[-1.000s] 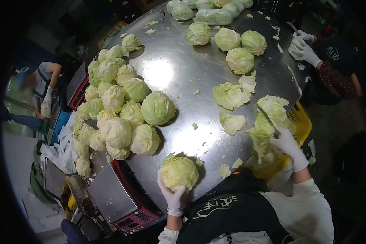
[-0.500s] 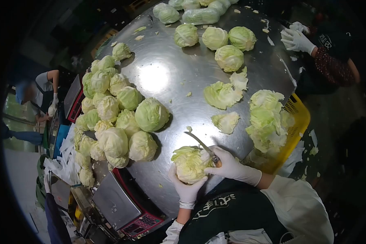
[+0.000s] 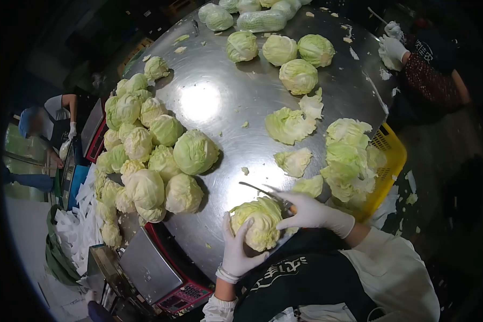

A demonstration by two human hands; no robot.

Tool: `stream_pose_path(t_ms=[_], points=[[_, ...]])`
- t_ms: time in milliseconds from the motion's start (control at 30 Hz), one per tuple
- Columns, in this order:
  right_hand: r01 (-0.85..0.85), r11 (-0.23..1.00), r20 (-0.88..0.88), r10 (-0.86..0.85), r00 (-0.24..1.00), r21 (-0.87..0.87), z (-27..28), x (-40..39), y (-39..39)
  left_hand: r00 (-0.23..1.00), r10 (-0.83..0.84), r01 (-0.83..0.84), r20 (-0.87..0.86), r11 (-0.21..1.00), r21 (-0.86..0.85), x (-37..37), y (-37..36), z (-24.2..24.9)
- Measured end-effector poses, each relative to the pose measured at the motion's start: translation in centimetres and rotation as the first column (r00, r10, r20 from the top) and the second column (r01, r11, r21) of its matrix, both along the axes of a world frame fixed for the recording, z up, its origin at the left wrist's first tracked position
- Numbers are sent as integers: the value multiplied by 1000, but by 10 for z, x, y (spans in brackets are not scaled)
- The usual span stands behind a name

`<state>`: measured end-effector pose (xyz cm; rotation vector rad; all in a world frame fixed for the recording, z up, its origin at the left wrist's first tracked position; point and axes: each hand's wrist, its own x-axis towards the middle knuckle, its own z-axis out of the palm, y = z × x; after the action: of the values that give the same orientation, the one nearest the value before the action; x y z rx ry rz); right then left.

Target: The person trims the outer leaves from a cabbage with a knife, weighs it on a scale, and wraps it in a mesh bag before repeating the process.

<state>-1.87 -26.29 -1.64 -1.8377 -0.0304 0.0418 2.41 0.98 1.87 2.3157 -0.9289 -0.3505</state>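
Both my hands wear white gloves at the near edge of the metal table. My left hand [image 3: 238,248] is spread around the left side of a pale green cabbage [image 3: 256,222], thumb and fingers on its surface. At the cabbage's right side, my right hand [image 3: 314,214] is closed on the handle of a curved knife [image 3: 260,190], whose blade points left above the cabbage. Just behind my right hand lies a loose leaf [image 3: 309,186]. More torn leaves [image 3: 290,126] rest farther back.
A heap of cabbages [image 3: 145,182] lies left, with a red-framed scale [image 3: 151,268] near it. Several cabbages [image 3: 298,76] sit at the back. A yellow crate [image 3: 387,174] with leaves [image 3: 349,155] stands right. Co-workers are at the far right [image 3: 429,75] and left [image 3: 59,123].
The cabbage has turned between my hands, and my left hand has shifted left and up around it. A leaf now lies behind my right hand. The right co-worker's hands have moved.
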Motion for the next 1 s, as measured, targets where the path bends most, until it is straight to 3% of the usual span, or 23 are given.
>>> stream_pose_path(t_ms=[67,100,167,233,300,367,433,533,600,633,667,700,767,800,833,867,900,933,967,1000], points=[[-98,990,-94,107,990,97,-7,4,15,881,0,-170,-472,932,-319,-4,0,7],[-87,991,-64,94,994,97,-6,4,18,883,9,-177,-470,933,-315,-10,-2,-5],[-108,992,-130,115,985,63,18,5,16,777,370,-585,-510,725,-365,-27,-12,-40],[-118,993,-199,119,973,19,25,8,7,773,379,-593,-508,716,-369,-27,-23,-29],[126,988,-208,-142,968,-89,23,7,-12,764,389,-610,-515,697,-377,-28,-22,-29],[300,942,-49,-310,949,-153,23,4,-34,790,227,-490,-569,792,-365,-29,-3,-39],[541,783,-98,-591,801,-306,30,4,-66,775,215,-512,-594,765,-391,-36,4,-45],[592,676,-7,-661,750,-440,29,-2,-109,749,174,-549,-640,705,-450,-43,3,-42],[734,462,610,-414,675,-498,38,-3,-108,738,147,-564,-659,670,-482,-45,3,-46],[738,455,612,-419,671,-498,45,-7,-99,814,164,-488,-558,714,-502,-46,5,-53],[546,695,278,-471,837,-467,50,-15,-83,878,173,-409,-447,756,-510,-46,7,-59],[351,882,-82,-393,916,-315,53,-19,-67,880,165,-401,-446,760,-511,-42,7,-61],[63,976,-225,-111,968,-208,46,-12,-46,991,129,-126,-25,879,-461,-34,10,-62],[76,997,-216,-78,973,-19,37,-10,-30,992,121,-118,-22,880,-461,-30,11,-61],[84,981,-202,-48,978,173,25,-8,-15,991,73,-28,110,930,-367,-27,13,-60],[94,980,-204,-57,977,176,15,-4,-2,972,10,52,233,965,-259,-26,14,-59],[49,996,-24,-47,999,80,8,1,9,972,2,60,233,965,-256,-25,14,-53],[18,999,154,-14,988,-26,4,4,15,996,1,23,87,961,-277,-27,15,-45],[19,1000,154,-16,988,-22,2,5,17,998,3,-21,-62,956,-291,-29,16,-37],[-76,997,17,75,997,34,4,6,19,998,5,-22,-61,958,-287,-32,12,-28]])
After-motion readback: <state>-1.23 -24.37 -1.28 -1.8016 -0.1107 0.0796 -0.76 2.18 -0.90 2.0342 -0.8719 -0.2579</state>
